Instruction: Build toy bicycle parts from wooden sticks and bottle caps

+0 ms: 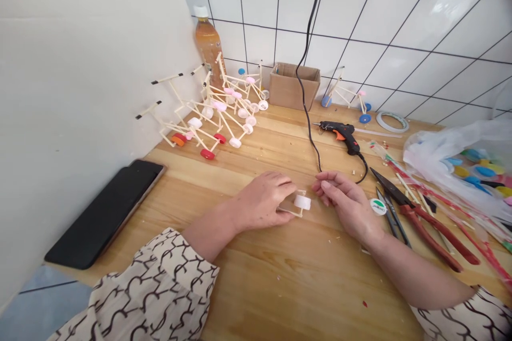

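Observation:
My left hand [267, 200] is closed around a small frame of thin wooden sticks [296, 213], low over the wooden table. A white bottle cap [302, 202] sits at the frame's right end, facing my other hand; the palm covers the rest of the frame. Just to the right, my right hand [346, 202] is loosely curled with its fingers a little apart, and nothing shows in it. Beside its wrist lies a white round cap with a green mark [377, 206], near dark-bladed scissors [394, 219].
Several stick frames with cap wheels [219, 106] crowd the back left, before a drink bottle [208, 42]. Behind stand a cardboard box [291, 88] and another frame [347, 90]. A glue gun [340, 133], tape roll [392, 122], pliers [428, 224], cap bag [472, 154] and phone [108, 213] lie around.

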Motion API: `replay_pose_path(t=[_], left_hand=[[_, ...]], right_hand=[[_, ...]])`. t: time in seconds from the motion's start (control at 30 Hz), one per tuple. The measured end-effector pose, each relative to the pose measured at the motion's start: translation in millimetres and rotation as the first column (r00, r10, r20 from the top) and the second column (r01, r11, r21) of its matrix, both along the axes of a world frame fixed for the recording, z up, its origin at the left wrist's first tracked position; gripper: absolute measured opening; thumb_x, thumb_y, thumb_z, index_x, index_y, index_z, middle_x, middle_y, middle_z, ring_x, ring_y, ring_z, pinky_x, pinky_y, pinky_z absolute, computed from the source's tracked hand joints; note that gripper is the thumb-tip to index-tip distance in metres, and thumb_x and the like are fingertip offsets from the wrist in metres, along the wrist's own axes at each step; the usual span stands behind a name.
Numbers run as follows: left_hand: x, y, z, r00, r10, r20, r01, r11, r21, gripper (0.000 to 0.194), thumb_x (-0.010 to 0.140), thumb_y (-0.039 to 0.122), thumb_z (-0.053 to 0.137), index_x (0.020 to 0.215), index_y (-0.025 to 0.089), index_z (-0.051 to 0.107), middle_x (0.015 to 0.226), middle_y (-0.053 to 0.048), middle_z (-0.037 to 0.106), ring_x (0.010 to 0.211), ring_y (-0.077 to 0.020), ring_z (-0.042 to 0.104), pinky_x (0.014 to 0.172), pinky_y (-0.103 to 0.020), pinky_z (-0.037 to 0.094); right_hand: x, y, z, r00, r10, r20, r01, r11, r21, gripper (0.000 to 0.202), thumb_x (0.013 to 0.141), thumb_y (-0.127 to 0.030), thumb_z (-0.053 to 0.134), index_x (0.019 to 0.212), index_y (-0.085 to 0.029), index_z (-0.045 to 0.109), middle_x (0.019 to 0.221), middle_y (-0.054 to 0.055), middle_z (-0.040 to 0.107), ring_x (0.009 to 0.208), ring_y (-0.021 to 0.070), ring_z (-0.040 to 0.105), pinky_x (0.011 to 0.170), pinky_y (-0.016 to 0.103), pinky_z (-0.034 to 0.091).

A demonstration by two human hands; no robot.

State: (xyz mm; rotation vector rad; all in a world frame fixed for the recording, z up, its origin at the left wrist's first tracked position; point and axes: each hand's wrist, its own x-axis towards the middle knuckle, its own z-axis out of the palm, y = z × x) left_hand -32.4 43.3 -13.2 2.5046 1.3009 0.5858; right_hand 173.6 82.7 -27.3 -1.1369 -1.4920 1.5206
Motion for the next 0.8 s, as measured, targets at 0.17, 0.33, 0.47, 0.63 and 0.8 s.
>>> replay_pose_path(t=[0.17,0.33,0.47,0.63,0.8], left_hand=[[-1.6,1.7,2.1,1.0,-0.015,0.014,0.015,0.999,-0.045,0.035,0.075,0.037,0.062,0.101,0.014,0.06,0.097,-0.008,0.063,0.089,-0.0211,0.058,0.078,-0.032,0.046],[-1.9,1.9,4.3,0.999,-0.039,0.015,0.04,0.997,-0.07,0.035,0.074,0.036,0.063,0.101,0.013,0.061,0.1,-0.009,0.063,0.092,-0.0214,0.056,0.081,-0.033,0.046],[-1.5,1.7,5.5,0.999,-0.052,0.009,0.053,0.996,-0.076,0.036,0.074,0.036,0.063,0.101,0.012,0.061,0.1,-0.009,0.062,0.092,-0.0217,0.056,0.082,-0.034,0.046],[-1.5,2.0,7.0,0.998,-0.063,0.009,0.064,0.994,-0.09,0.035,0.075,0.037,0.062,0.101,0.012,0.061,0.101,-0.01,0.061,0.093,-0.0223,0.055,0.083,-0.035,0.046],[-2.0,2.1,5.6,0.998,-0.068,0.02,0.069,0.994,-0.087,0.035,0.076,0.038,0.061,0.102,0.015,0.06,0.102,-0.01,0.061,0.094,-0.0227,0.055,0.083,-0.036,0.046]], right_hand=[[-0.7,0.6,-0.7,1.0,0.017,-0.009,-0.017,1.0,0.002,0.024,0.081,-0.037,0.06,0.096,-0.019,0.057,0.08,0.002,0.062,0.057,0.0099,0.044,0.055,0.026,0.036],[-0.4,0.2,-0.7,1.0,0.021,-0.009,-0.021,1.0,-0.006,0.024,0.081,-0.037,0.06,0.097,-0.019,0.057,0.08,0.001,0.062,0.057,0.0097,0.044,0.055,0.025,0.036],[-0.6,0.0,0.6,1.0,0.022,0.005,-0.022,1.0,-0.007,0.025,0.081,-0.038,0.059,0.097,-0.019,0.057,0.08,0.002,0.062,0.057,0.0102,0.045,0.054,0.025,0.037],[-1.0,0.0,1.4,1.0,0.026,0.002,-0.026,1.0,-0.015,0.025,0.081,-0.038,0.06,0.096,-0.019,0.056,0.08,0.002,0.061,0.058,0.0104,0.044,0.055,0.025,0.037],[-1.0,0.1,0.7,0.999,0.031,0.012,-0.031,1.0,-0.001,0.026,0.081,-0.038,0.059,0.098,-0.018,0.056,0.081,0.003,0.061,0.058,0.0108,0.045,0.054,0.026,0.038]])
